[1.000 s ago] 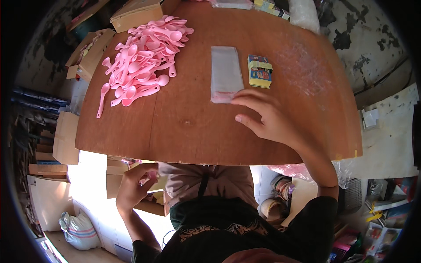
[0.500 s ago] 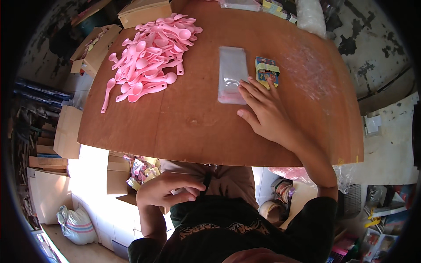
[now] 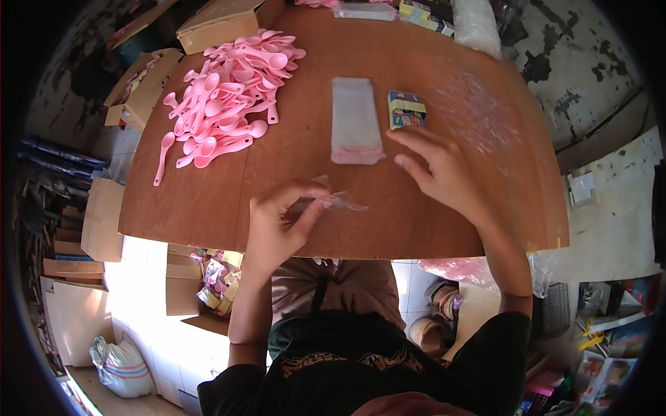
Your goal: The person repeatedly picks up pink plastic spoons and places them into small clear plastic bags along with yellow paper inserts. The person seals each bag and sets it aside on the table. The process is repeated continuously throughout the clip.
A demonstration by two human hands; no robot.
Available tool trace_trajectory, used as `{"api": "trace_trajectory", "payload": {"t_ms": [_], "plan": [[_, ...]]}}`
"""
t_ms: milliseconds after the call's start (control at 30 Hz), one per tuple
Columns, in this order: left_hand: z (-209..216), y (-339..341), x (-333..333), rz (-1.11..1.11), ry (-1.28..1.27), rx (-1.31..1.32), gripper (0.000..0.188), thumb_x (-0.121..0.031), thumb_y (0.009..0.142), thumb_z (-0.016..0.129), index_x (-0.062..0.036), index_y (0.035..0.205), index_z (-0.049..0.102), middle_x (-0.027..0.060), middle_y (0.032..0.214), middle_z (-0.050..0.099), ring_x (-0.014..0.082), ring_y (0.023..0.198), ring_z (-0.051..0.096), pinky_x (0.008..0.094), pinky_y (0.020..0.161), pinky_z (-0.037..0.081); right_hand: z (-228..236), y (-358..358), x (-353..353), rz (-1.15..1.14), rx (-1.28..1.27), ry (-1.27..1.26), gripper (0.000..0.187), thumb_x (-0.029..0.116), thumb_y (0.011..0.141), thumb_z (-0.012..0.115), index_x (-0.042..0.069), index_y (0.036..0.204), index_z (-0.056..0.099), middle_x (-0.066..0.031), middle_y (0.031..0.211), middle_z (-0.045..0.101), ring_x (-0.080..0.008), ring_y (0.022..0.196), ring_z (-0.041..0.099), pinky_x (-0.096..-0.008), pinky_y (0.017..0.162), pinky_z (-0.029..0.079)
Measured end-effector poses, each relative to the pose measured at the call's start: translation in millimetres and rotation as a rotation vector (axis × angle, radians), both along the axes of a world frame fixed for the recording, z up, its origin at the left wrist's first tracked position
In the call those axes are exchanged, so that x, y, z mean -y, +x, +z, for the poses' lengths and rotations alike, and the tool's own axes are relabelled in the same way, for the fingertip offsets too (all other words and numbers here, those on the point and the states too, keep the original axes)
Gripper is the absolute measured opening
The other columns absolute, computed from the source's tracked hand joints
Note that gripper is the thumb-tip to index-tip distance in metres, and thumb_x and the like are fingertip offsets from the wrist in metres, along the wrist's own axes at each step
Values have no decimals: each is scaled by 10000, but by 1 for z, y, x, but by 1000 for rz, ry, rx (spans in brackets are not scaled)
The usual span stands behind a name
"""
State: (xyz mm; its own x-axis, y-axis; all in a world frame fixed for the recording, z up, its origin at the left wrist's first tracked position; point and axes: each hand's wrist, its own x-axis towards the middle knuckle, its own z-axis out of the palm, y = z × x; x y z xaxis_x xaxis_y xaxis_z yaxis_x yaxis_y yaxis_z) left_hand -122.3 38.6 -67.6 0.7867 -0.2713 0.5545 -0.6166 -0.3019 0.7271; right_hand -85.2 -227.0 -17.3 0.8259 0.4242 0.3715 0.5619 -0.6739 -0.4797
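Observation:
My left hand (image 3: pixel 286 216) is over the near part of the table, thumb and fingers pinched on a thin clear plastic bag (image 3: pixel 341 201) that sticks out to the right. My right hand (image 3: pixel 444 170) reaches up from the right with thumb and index finger apart. Its index fingertip is at the near edge of a banded stack of blue and yellow cards (image 3: pixel 406 109); whether it touches them I cannot tell. Left of the cards lies a flat stack of clear plastic bags (image 3: pixel 355 118) with pinkish near ends. A heap of pink plastic measuring spoons (image 3: pixel 232 97) covers the table's far left.
The brown wooden table (image 3: pixel 298 173) carries loose clear plastic (image 3: pixel 479 111) on its right side. A bubble-wrap roll (image 3: pixel 477 28) and more card stacks (image 3: pixel 423 15) are at the far edge. Cardboard boxes (image 3: pixel 229 24) stand at the far left. Below sits an open box of small packets (image 3: pixel 220 277).
My left hand has risen from my lap to above the table and now holds a clear plastic bag. My right hand has shifted slightly nearer, off the bag stack and the cards' top.

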Motion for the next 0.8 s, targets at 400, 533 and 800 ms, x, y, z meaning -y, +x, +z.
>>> {"api": "trace_trajectory", "payload": {"t_ms": [400,533,800], "plan": [[-4,5,2,-99,-584,-459,376,41,825,703,44,1174,564,115,981,694,111,846,660,229,733,541,-50,46,46,-243,197,-77,163,93,801,695,48,957,711,-104,865,658,-306,781,633,-388,690,510],[-5,6,2,-78,-653,-545,365,27,839,694,40,1180,564,116,963,701,92,831,647,223,724,534,-22,24,27,-312,289,-43,140,85,815,692,41,948,699,-111,830,657,-278,702,617,-360,639,495],[-1,14,13,-67,-519,-560,332,28,830,698,59,1140,582,137,937,718,112,797,670,218,706,526,23,-27,-18,-198,108,631,151,120,909,660,-20,967,666,-8,815,658,-48,686,526,-218,581,422]]}}
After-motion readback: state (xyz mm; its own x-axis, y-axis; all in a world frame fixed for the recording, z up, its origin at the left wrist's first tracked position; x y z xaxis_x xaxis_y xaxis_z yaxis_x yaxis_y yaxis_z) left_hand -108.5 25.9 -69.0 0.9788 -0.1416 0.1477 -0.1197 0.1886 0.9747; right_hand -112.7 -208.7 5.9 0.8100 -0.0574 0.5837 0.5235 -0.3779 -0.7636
